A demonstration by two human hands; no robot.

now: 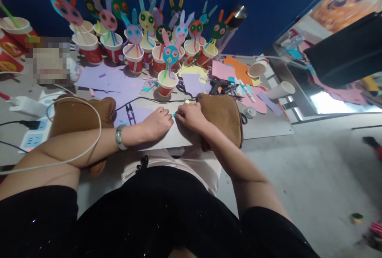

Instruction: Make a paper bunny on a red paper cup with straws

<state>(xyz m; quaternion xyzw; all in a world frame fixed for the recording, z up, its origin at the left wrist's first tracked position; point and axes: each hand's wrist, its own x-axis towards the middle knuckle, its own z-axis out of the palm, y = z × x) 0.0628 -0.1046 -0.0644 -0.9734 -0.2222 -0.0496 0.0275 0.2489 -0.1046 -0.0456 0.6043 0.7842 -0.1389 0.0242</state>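
Close together at the table's front edge, both of my hands are closed around a small blue piece (pixel 174 115) that shows between their fingertips. My left hand (pixel 157 124), with a ring and a bracelet, pinches its left side; my right hand (pixel 189 117) pinches its right side. The piece's exact shape is mostly hidden by the fingers. Black snips (pixel 130 113) lie on purple paper (pixel 119 87) left of my left hand. Behind my hands stands a paper cup (pixel 168 85) holding a blue paper bunny face (pixel 171 55) with pink ears.
Several red-and-white cups with paper bunnies line the back. Brown cushions (pixel 222 121) lie under my forearms. A glue gun (pixel 217 86), markers (pixel 247 91), tape (pixel 249 112) and coloured paper are at the right. A white cable (pixel 100 125) loops over my left arm beside a power strip (pixel 34 136).
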